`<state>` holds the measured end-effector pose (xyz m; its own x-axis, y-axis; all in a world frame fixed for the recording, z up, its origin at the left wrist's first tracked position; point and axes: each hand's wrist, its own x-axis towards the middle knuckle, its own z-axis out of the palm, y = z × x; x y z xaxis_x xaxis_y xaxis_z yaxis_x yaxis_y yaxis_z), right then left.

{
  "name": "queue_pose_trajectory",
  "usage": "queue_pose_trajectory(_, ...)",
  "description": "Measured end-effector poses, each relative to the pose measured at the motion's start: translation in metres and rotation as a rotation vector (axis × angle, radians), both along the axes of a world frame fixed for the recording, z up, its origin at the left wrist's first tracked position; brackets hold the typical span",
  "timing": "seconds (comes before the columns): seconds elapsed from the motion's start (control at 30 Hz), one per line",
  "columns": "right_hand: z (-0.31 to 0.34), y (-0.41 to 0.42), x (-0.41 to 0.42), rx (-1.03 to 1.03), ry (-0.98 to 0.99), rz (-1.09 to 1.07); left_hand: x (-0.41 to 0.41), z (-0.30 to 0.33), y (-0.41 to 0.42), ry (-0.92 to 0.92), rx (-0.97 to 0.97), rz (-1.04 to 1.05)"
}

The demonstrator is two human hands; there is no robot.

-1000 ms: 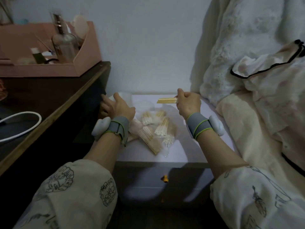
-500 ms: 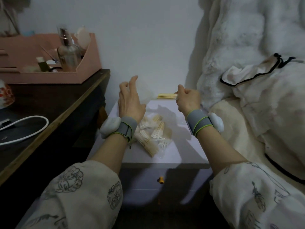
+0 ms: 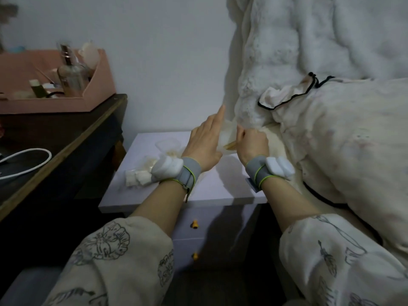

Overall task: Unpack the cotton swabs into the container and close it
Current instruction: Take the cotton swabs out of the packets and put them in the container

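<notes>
Since both wrists are so close in, start there: the right hand has a pinch grip clenched on a small bundle of cotton swabs, wooden sticks poking out to the left of the thumb. Just left of that grip sits a clear container, raised off the desk, and the left hand is up against its other side with the index finger sticking straight out. Looks like it's steadying or holding the container, but I honestly can't tell if that grip is really closed on it, since the back of the hand hides the palm side.

Further left of both grips, on the desk, there's the rest of the swabs in their crinkly packs and what looks like a clear lid lying flat beyond them.

Handling-wise, my guess: the swabs weigh basically nothing, sticks are stiff but snap easily, and a loose bundle fans out if you ease up. Pinch mid-stick, not on the fluffy tips. The container looks thin and light, so it'll skate or tip if poked, better held by the wall near the rim while the bundle goes in.
</notes>
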<state>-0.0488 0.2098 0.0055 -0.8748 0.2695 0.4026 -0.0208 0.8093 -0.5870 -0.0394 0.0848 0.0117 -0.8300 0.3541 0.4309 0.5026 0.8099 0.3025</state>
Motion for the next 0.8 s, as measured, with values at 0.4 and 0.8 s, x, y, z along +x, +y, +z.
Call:
queue_pose_trajectory(0.4,-0.017,0.021,0.009,-0.232,-0.136,0.058,0.005,-0.008,0.011,-0.061,-0.09,-0.085)
queue_pose_trajectory(0.8,-0.032,0.042,0.02,-0.2,-0.183,-0.028,0.006,-0.028,0.023,-0.161,-0.114,0.006)
